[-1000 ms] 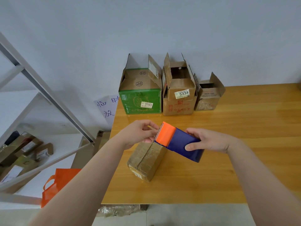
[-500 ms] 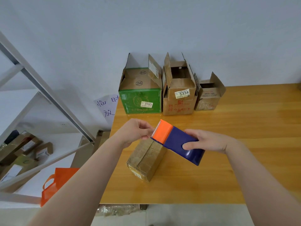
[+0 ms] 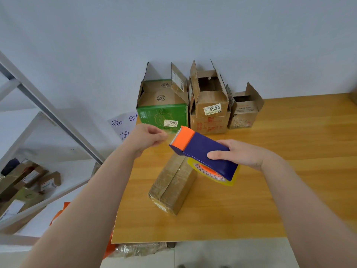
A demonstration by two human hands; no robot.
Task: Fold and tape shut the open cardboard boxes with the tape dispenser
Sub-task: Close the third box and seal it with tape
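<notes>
My right hand [image 3: 238,154] grips a blue and orange tape dispenser [image 3: 201,151], lifted and tilted above a closed brown cardboard box [image 3: 172,187] on the wooden table [image 3: 289,171]. A yellow-edged tape roll [image 3: 214,174] shows under the dispenser. My left hand [image 3: 147,137] pinches the clear tape end just left of the orange cutter head. Three open boxes stand against the wall: a green one [image 3: 162,113], a taller brown one labelled 5334 [image 3: 209,111], and a small brown one [image 3: 244,110].
A metal shelf frame [image 3: 48,115] stands to the left, with several small parcels [image 3: 29,182] below it. An orange bag [image 3: 59,213] sits beside the table's left edge. A paper note [image 3: 122,125] hangs on the wall.
Both hands have risen: the dispenser lifted off the closed box and tilted so its roll shows. My left hand drew away to the left with the tape end.
</notes>
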